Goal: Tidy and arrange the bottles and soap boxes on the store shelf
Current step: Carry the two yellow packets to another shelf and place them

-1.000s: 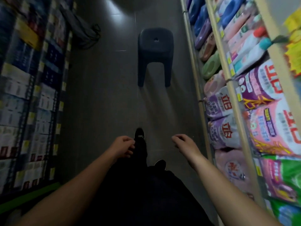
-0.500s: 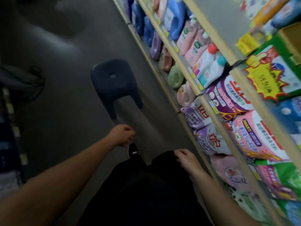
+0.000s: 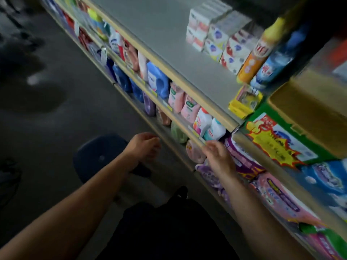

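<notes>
My right hand [image 3: 217, 156] fingers rest on the beige shelf edge [image 3: 195, 136], steadying; left hand [image 3: 144, 147] loosely curled, empty; stacked white soap boxes [image 3: 216, 32] at one o'clock, untouched.

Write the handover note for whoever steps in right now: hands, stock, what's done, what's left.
Left hand: open, loosely curled, holds nothing, over the stool.
Right hand: empty, fingers at the middle shelf edge.
Soap boxes stacked at the back of the top shelf, two bottles beside them; most of that shelf is bare.
Done: nothing visibly moved.
Left: all the arranging.
</notes>
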Demonstrator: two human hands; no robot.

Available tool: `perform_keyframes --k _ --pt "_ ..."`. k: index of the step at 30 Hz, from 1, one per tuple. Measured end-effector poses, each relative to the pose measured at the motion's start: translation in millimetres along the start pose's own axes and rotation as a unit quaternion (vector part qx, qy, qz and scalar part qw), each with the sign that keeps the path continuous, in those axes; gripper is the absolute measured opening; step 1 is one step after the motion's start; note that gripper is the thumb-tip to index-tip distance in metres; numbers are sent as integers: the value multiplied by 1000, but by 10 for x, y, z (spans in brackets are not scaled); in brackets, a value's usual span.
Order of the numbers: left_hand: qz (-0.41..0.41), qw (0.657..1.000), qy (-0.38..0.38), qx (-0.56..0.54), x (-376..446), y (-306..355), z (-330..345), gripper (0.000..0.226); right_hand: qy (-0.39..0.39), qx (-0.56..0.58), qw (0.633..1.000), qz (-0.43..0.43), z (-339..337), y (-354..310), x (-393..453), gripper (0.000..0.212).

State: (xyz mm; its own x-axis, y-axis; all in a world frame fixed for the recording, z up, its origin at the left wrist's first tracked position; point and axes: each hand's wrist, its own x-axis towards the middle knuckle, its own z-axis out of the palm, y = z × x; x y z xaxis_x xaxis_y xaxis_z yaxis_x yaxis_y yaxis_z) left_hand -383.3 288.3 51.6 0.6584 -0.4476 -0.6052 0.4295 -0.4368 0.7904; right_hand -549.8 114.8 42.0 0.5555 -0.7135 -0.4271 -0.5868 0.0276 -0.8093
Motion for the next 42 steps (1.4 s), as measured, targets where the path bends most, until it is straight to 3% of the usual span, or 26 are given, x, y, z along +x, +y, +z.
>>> perform_keyframes --k 4,7,11,15,20,24,28,31,34,36,38,42 --pt "40 999 -19 -12 396 678 205 8 144 -95 973 -153 -340 -703 428 37" --pt "53 996 -68 -12 664 1056 378 10 210 -183 941 -192 -491 -975 710 51" --pt "44 989 -139 -1 1032 1394 645 11 207 -328 914 -122 -493 -1006 1022 84" --pt "40 978 -201 34 1430 1608 877 19 188 -339 921 -28 -383 -903 1137 108" --pt "-35 958 -282 52 1759 1786 1370 25 234 -332 912 -56 -313 -867 1206 101" --pt "-100 937 -330 63 1809 1805 1783 23 248 -218 937 -117 -346 -868 1220 81" --pt "-63 922 -359 130 1847 1811 1932 33 266 -135 947 -121 -322 -822 1156 60" --pt "-25 917 -364 161 1904 1826 1967 22 270 -47 957 -93 -310 -775 1109 55" --pt "-6 906 -383 179 1960 1850 1992 23 322 20 942 -93 -292 -786 1096 40" --pt "-1 907 -386 166 2012 1885 1943 29 397 -23 915 -70 -256 -758 1100 30" --pt "10 916 -376 142 2096 1937 1816 27 420 -97 902 -31 -223 -733 1141 35" --pt "4 939 -332 94 2363 2009 1416 16 335 -187 920 82 -107 -756 1420 71"
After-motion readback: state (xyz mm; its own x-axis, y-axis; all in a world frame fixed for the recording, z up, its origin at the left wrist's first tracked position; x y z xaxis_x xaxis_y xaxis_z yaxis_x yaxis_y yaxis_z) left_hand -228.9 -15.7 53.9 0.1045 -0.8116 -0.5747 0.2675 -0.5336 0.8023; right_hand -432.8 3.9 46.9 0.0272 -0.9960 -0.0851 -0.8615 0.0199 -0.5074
